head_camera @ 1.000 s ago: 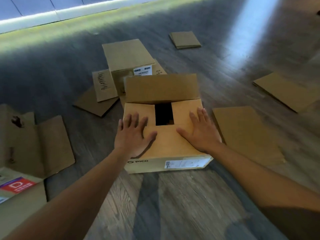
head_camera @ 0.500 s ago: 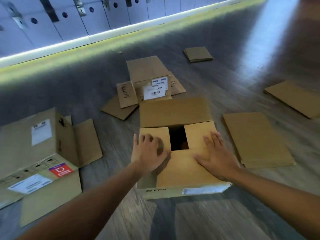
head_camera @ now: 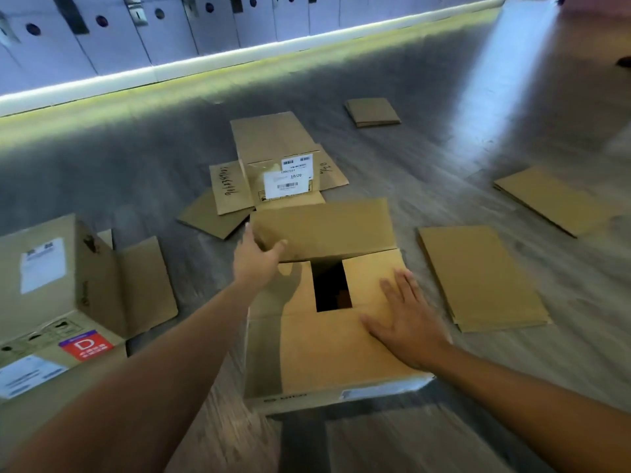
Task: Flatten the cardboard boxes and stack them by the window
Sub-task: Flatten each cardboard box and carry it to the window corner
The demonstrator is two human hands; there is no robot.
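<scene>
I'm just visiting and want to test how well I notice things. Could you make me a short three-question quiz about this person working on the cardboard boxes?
1. True or false: the right hand lies flat, fingers straight, on top of the box in front.
2. What does the left hand grip?
A. the far flap of that box
B. the red sticker on the box at the left
C. a flattened sheet on the floor
3. Fill in: between the closed flaps of the box in front there is a dark ____.

Key: 1 true; 2 A; 3 gap.
</scene>
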